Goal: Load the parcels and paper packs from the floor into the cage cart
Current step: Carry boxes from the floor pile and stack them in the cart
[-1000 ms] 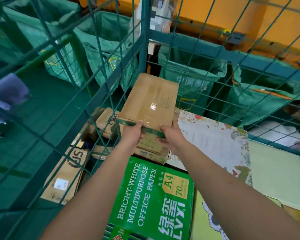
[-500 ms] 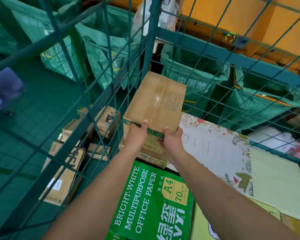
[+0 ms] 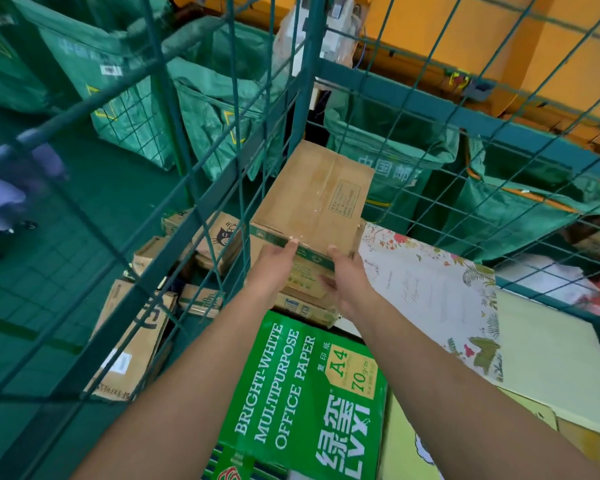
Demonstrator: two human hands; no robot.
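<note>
Both hands, left hand (image 3: 274, 268) and right hand (image 3: 349, 282), grip near edge of taped brown cardboard parcel (image 3: 312, 202), frame centre, steadying it over stack in green wire cage cart (image 3: 312, 98).

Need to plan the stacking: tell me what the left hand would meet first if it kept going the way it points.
Left hand already grips the brown box; straight beyond that, probably the cage mesh at the far corner, though depth is unclear.

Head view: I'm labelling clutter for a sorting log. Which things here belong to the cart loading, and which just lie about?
Part of the job:
- brown box, gripped by left hand and right hand
- green paper pack
- cage cart
- floor parcels

Lying about:
- green mail bags
- orange wall
</note>
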